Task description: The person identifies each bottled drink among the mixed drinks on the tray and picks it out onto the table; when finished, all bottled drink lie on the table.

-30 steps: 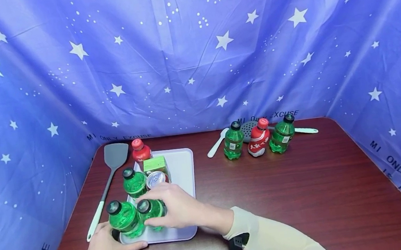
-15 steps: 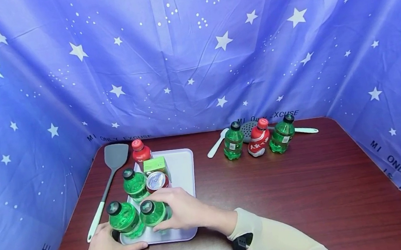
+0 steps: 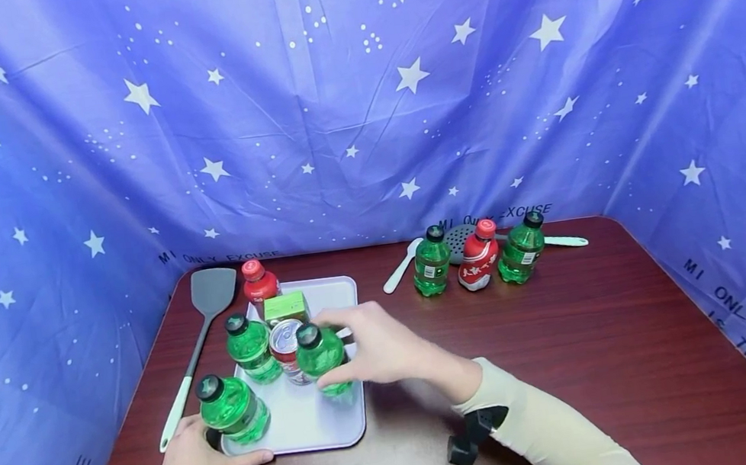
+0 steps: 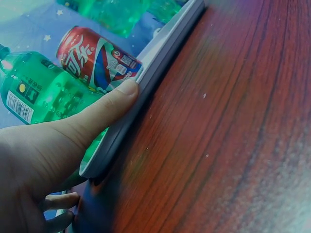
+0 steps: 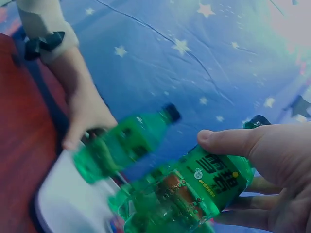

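In the head view my right hand (image 3: 379, 345) grips a green soda bottle (image 3: 321, 357) over the right side of the white tray (image 3: 311, 416). Thumb and fingers wrap the labelled middle of that bottle in the right wrist view. My left hand (image 3: 195, 464) holds the tray's near left corner, its thumb (image 4: 109, 109) along the rim. Beside it on the tray stands another green bottle (image 3: 236, 413). Further back are a third green bottle (image 3: 251, 351), a red soda can (image 3: 285, 342) close to the held bottle, a green box (image 3: 286, 306) and a red bottle (image 3: 260, 284).
A grey spatula (image 3: 214, 290) lies left of the tray. At the back right stand two green bottles (image 3: 432, 264) (image 3: 522, 250) and a red bottle (image 3: 479, 255), with a skimmer (image 3: 460, 242) behind them and a white spoon (image 3: 401, 268) alongside. Starry cloth (image 3: 359, 111) hangs around the table.
My right hand has carried the green bottle from beside the near left bottle to the right and back, next to the can. The left hand has stayed at the tray's corner.
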A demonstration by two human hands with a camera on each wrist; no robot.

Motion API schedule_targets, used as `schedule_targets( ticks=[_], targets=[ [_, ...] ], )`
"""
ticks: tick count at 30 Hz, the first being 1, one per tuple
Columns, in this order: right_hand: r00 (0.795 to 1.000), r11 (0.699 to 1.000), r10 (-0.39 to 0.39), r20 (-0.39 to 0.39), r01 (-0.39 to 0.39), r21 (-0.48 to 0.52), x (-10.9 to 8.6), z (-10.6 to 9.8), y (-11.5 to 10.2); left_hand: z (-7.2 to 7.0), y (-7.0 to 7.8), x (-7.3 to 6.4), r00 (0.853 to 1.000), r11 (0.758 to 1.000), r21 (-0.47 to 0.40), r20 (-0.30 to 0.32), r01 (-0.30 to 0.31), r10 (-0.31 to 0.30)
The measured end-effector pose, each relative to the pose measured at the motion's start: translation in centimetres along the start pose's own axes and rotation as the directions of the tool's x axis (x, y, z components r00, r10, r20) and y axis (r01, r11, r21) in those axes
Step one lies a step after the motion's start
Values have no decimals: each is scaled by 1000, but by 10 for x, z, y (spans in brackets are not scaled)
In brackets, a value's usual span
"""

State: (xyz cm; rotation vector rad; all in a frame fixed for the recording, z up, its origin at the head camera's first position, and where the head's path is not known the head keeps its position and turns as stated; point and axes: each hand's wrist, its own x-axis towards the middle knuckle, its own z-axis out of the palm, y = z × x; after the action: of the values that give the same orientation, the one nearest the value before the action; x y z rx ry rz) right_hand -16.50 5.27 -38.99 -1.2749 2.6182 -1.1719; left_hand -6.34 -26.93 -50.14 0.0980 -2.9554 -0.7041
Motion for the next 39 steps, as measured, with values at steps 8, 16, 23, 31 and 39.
schedule_targets(
  ticks=[8, 16, 23, 31, 39],
  targets=[
    [974, 994, 110, -198, -104, 43, -19, -36, 29, 0, -1, -2, 1000, 1000, 2, -7, -5, 5],
    [920, 982, 171, -354, -190, -19, -47, -73, 51, 0, 1, -1, 1000, 1000, 5, -2, -2, 2],
    [889, 967, 186, -419, -241, -81, -75, -104, 65, -1, 1, 0, 1000, 1000, 17, -10, -5, 5],
    [830, 933, 220, -512, -333, -139, -107, -134, 79, -3, 2, 1, 997, 998, 34, 55, 53, -54],
    [774, 903, 275, -570, -412, -124, -134, -158, 87, -2, 3, 1, 998, 999, 31, 44, 39, -40]
  ],
)
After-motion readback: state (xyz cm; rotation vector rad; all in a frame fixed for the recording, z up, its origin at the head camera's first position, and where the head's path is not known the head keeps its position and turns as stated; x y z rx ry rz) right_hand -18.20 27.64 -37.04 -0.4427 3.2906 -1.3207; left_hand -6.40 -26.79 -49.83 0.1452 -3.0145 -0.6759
